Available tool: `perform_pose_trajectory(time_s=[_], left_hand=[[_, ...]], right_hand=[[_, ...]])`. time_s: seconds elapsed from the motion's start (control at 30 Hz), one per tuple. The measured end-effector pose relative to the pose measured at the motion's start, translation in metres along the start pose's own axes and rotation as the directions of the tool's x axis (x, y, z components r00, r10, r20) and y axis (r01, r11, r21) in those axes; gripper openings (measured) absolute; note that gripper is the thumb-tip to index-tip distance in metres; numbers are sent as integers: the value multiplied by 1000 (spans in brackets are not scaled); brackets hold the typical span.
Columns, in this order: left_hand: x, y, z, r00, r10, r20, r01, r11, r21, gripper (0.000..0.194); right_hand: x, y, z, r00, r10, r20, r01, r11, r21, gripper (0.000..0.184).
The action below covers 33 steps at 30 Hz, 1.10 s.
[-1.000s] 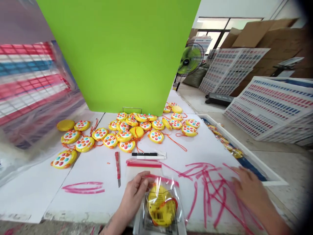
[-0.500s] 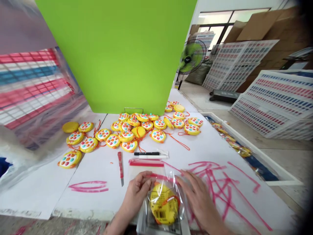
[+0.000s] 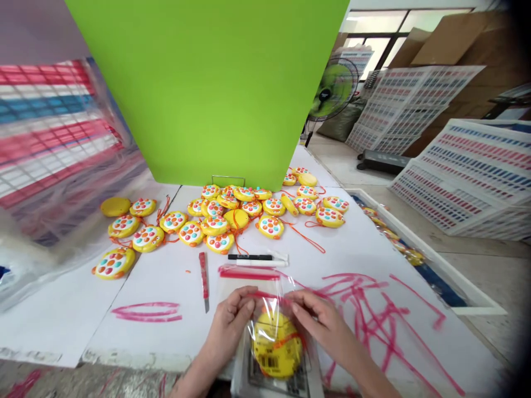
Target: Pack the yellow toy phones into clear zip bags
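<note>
A yellow round toy [image 3: 277,345], back side up with a barcode and an orange cord, lies inside a clear plastic bag [image 3: 305,381] at the front edge of the table. My left hand [image 3: 234,318] pinches the upper left of this bag, by a pink strip [image 3: 269,296] across its top. At the upper right, my right hand [image 3: 317,315] has thumb and fingers closed on the same bag. More flat clear bags [image 3: 249,284] with a pink band lie beneath and beyond it.
Several yellow toys with coloured dots [image 3: 215,225] are spread across the white table. A red cutter knife [image 3: 203,282], a black pen [image 3: 250,257] and loose pink strips [image 3: 373,309] lie nearer. A green panel [image 3: 199,94] stands behind; a white-framed tray [image 3: 477,304] is at right.
My right hand has moved left and inward, and its fingers have closed on the bag's top edge. My left hand keeps its pinch. The view has shifted slightly.
</note>
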<state>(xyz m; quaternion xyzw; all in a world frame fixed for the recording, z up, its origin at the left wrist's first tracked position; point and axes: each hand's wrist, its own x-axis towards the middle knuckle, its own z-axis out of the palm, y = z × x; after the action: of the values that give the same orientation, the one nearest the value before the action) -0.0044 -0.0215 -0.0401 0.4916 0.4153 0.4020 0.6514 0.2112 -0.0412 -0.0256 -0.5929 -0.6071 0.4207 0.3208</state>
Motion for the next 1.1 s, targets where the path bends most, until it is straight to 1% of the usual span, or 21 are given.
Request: perform_pose_trajectory(time_s=[0.07, 0.17, 0.23, 0.3, 0.37, 0.43, 0.5, 0.6, 0.67, 0.73, 0.83, 0.93, 1.0, 1.03, 1.07, 1.1], left_hand=[[0, 1, 0, 1000, -14, 3, 14, 1000, -5, 44], [2, 3, -1, 998, -57, 3, 57, 998, -23, 49], [3, 3, -2, 997, -76, 8, 76, 997, -22, 48], [4, 4, -3, 997, -72, 23, 72, 997, 0, 41], [4, 6, -3, 999, -44, 25, 43, 999, 33, 32], [3, 9, -2, 1000, -30, 9, 29, 998, 54, 25], [1, 12, -1, 999, -42, -16, 43, 998, 54, 22], [-2, 16, -1, 998, -45, -50, 50, 993, 105, 21], [-3, 17, -2, 998, -24, -53, 31, 991, 133, 22], [-4, 17, -3, 999, -12, -45, 18, 991, 132, 24], [-3, 17, -2, 1000, 18, -10, -17, 992, 124, 28], [-2, 14, -1, 998, 45, 32, -49, 991, 128, 37], [-2, 11, 0, 999, 39, 25, -43, 986, 163, 40], [-3, 10, 0, 999, 35, 16, -37, 982, 185, 41], [-3, 9, 1, 1000, 29, 6, -30, 979, 202, 41], [-3, 8, 1, 1000, 25, 2, -25, 978, 209, 40]], right_hand=[[2, -1, 4, 999, 19, 28, -22, 995, 101, 23], [2, 7, -6, 997, 69, 24, -73, 975, 211, 24], [1, 15, -14, 994, 111, -6, -105, 956, 272, 29], [0, 24, -19, 989, 141, -43, -120, 940, 320, 32], [0, 29, -21, 989, 131, -65, -102, 938, 331, 27], [1, 30, -21, 995, 84, -63, -59, 943, 327, 20], [3, 29, -20, 997, 45, -63, -21, 941, 339, 15], [6, 27, -20, 996, 60, -68, -31, 930, 367, 14], [6, 26, -20, 997, 68, -36, -50, 931, 363, 15], [5, 23, -21, 998, 59, 0, -55, 938, 342, 23], [3, 19, -20, 997, 72, -12, -67, 963, 260, 33], [0, 19, -27, 992, 112, -65, -99, 979, 179, 31], [0, 23, -41, 987, 113, -117, -93, 982, 165, 31], [1, 24, -50, 978, 115, -172, -86, 983, 164, 31], [1, 23, -60, 957, 120, -263, -79, 984, 161, 31], [2, 21, -70, 911, 124, -394, -67, 986, 154, 32]])
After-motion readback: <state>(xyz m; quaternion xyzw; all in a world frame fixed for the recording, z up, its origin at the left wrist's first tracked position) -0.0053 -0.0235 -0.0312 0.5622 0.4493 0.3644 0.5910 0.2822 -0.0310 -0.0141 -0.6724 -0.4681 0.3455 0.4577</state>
